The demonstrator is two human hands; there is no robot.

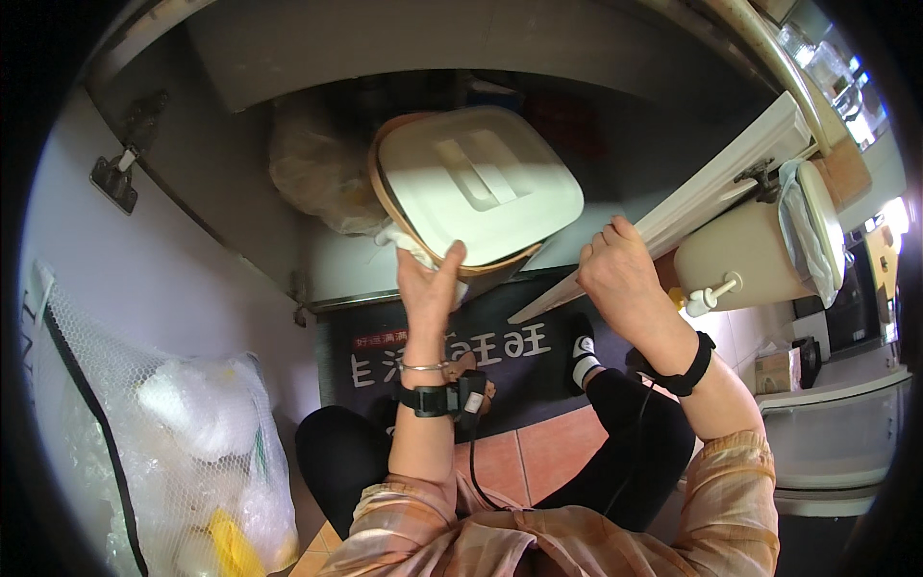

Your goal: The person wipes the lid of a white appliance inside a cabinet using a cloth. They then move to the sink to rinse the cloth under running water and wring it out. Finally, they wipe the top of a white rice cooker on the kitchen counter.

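A lidded container with a white lid and a tan rim stands tilted at the opening of a low cabinet. My left hand grips its near left edge, thumb on the rim by the lid, with a white cloth or tissue between hand and container. The fingers beneath are hidden. At the right, my right hand is curled against the edge of the open white cabinet door; whether the fingers close around the edge is hard to see.
A plastic bag lies inside the cabinet, left of the container. On the left door hangs a mesh bag full of plastic bags. A cream bin with a bag liner is at the right. Below lies a dark floor mat with writing.
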